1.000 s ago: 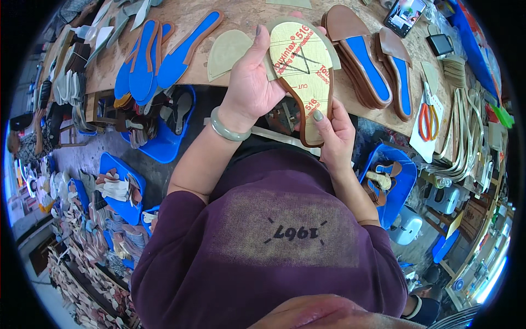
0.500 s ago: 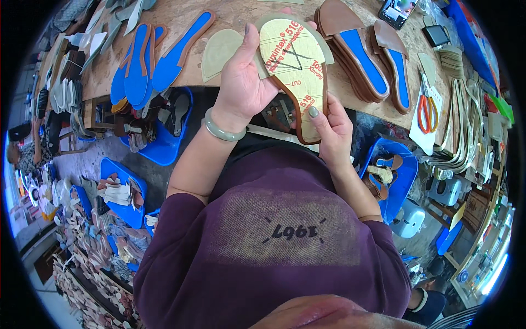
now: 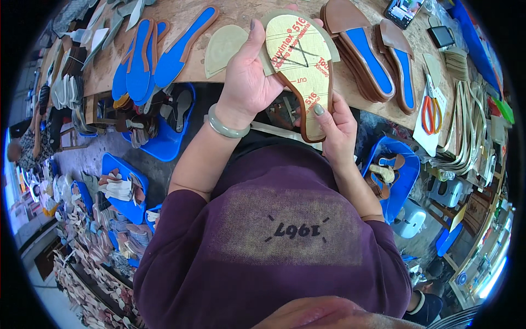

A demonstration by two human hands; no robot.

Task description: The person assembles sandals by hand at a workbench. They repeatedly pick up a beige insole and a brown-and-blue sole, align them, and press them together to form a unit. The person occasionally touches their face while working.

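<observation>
Held over the bench's near edge is a shoe insole (image 3: 304, 88), cream with red print, dark pen lines and a brown edge. My left hand (image 3: 245, 82) grips its wide toe end, thumb up along the side and fingers behind. A grey-green curved piece (image 3: 335, 48) sticks out around the toe, behind the insole. My right hand (image 3: 338, 130) pinches the narrow heel end, thumb on the printed face and fingers underneath. Beside my left hand a similar grey-green half-round piece (image 3: 222, 48) lies on the bench.
Blue-topped insoles (image 3: 186, 49) lie left on the wooden bench (image 3: 211, 77). To the right are stacked brown slipper soles (image 3: 361, 60), orange-handled scissors (image 3: 431, 112), a phone (image 3: 404, 12) and hanging strips (image 3: 466, 123). Blue bins (image 3: 402, 189) stand below.
My hands and the insole stay almost the same, still gripped at toe and heel. The whole view has shifted slightly, with the bench things appearing a little further right.
</observation>
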